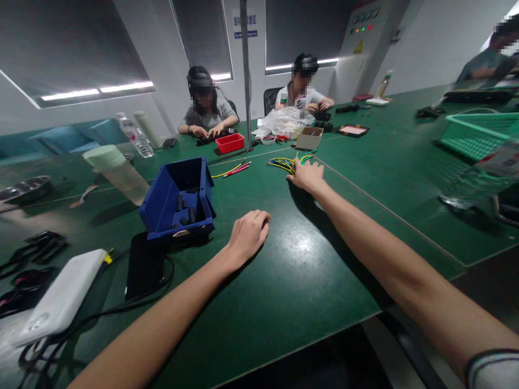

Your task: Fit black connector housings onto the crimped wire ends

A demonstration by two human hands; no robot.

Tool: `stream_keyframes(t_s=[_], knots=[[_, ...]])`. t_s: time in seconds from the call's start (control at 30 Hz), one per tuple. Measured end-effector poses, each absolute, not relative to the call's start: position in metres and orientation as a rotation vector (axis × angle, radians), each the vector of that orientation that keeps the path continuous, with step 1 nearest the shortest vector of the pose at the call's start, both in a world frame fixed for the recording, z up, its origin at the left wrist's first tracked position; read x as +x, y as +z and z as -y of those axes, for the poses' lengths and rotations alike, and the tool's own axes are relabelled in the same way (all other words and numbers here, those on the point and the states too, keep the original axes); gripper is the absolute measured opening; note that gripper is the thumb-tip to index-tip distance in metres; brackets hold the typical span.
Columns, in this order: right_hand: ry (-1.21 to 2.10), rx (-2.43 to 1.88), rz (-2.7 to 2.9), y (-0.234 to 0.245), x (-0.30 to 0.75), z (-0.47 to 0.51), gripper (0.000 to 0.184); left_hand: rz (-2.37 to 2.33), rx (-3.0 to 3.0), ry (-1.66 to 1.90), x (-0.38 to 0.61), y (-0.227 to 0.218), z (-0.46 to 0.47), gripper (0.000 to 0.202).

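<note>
My right hand (308,176) reaches far across the table, its thumb and fingers closed over a bundle of yellow, green and blue wires (279,163). The fingertips partly hide the wires under them. My left hand (248,235) lies on the green tabletop nearer to me, fingers curled in, with nothing visible in it. Left of it stands a blue bin (178,197) with several short black pieces (187,208) inside. Some yellow and red wires (237,169) lie apart between the bin and the bundle.
A white power bank (67,294) and black phone (144,267) with cables lie at left, near a tumbler (117,173). A red tray (230,143), a cardboard box (308,138) and a pole (246,81) stand farther off. A green basket (478,135) is right. Co-workers sit around the table.
</note>
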State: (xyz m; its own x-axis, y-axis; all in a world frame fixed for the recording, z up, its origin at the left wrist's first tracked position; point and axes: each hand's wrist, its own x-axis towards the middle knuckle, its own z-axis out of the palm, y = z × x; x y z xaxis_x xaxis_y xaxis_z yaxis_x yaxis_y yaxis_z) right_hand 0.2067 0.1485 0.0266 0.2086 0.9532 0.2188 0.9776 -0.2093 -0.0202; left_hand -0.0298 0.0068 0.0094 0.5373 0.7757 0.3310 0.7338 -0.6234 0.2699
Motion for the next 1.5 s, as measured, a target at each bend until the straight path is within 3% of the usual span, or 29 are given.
stream_keyframes(t_s=[0.13, 0.23, 0.4, 0.67, 0.9, 1.1, 1.5], knots=[[-0.524, -1.943, 1.916, 0.017, 0.169, -0.138, 0.065, -1.294, 2.666, 0.685, -0.029, 0.009, -0.005, 0.018], [-0.339, -1.636, 2.219, 0.002, 0.132, -0.133, 0.05, -1.289, 2.674, 0.714, -0.029, 0.006, -0.005, 0.022], [-0.115, -1.423, 2.346, -0.008, 0.093, -0.139, 0.052, -1.221, 2.691, 0.776, -0.028, 0.001, -0.005, 0.024], [-0.122, -1.421, 2.305, -0.002, 0.051, -0.185, 0.039, -1.198, 2.766, 0.878, -0.03, 0.002, -0.005, 0.027], [-0.022, -1.489, 2.313, -0.003, 0.018, -0.233, 0.05, -1.164, 2.778, 1.019, -0.032, 0.002, -0.003, 0.027], [0.053, -1.532, 2.335, -0.006, 0.021, -0.246, 0.035, -1.149, 2.778, 1.07, -0.032, 0.002, -0.005, 0.023], [0.081, -1.518, 2.265, -0.005, 0.035, -0.248, 0.031, -1.145, 2.719, 1.133, -0.032, 0.001, -0.005, 0.019]])
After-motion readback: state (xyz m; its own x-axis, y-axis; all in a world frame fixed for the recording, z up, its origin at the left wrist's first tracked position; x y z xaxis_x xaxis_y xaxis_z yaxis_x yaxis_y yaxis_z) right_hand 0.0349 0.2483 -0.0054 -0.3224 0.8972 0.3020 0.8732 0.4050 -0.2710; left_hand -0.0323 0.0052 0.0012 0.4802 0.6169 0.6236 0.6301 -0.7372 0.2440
